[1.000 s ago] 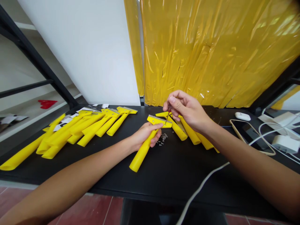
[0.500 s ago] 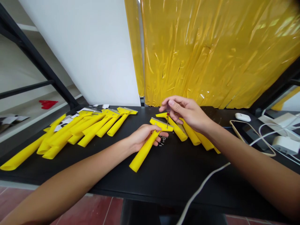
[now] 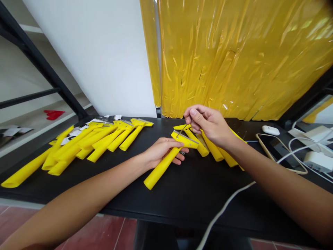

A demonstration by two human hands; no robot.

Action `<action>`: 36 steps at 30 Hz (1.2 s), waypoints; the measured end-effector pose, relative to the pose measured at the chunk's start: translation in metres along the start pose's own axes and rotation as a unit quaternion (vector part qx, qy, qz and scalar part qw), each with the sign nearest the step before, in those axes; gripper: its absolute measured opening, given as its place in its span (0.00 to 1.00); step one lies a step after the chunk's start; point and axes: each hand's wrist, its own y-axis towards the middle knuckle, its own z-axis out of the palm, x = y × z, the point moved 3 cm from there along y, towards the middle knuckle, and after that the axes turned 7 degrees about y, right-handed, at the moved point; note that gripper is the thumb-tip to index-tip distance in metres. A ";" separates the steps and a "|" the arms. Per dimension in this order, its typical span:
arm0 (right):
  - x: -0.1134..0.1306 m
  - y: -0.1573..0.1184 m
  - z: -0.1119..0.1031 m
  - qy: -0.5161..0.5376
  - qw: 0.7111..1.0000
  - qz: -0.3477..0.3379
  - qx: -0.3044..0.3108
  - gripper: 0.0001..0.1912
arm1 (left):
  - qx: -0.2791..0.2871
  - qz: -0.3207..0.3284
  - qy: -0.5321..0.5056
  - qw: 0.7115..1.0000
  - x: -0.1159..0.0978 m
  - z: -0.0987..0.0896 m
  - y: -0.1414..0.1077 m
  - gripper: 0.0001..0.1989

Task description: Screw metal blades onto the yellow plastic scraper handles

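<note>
My left hand (image 3: 165, 151) is closed around the neck of a yellow scraper (image 3: 162, 168), whose wide head with a metal blade points away from me. In my right hand (image 3: 204, 123) is a screwdriver (image 3: 184, 130), its handle mostly hidden by the fingers. The thin shaft slants down to the left, its tip at the left end of the scraper's head. Small screws and nuts (image 3: 182, 153) lie on the table, partly covered by my left hand. Just behind, several more yellow scrapers (image 3: 212, 149) lie under my right hand and forearm.
A pile of yellow scrapers (image 3: 85, 144) covers the left of the black table (image 3: 125, 191). To the right are a phone (image 3: 281, 152), a white earbud case (image 3: 270, 130), a white charger (image 3: 318, 161) and a cable (image 3: 229, 201). Yellow plastic sheeting (image 3: 234, 59) hangs behind.
The screwdriver has shifted from the right end of the scraper's head to its left end and now leans more. The scraper's head has moved slightly right, covering more of the screws.
</note>
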 end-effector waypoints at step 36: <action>-0.005 -0.005 0.007 0.034 0.997 -0.015 -0.064 0.17 | 0.022 0.011 0.008 1.000 0.002 0.005 -0.002 0.10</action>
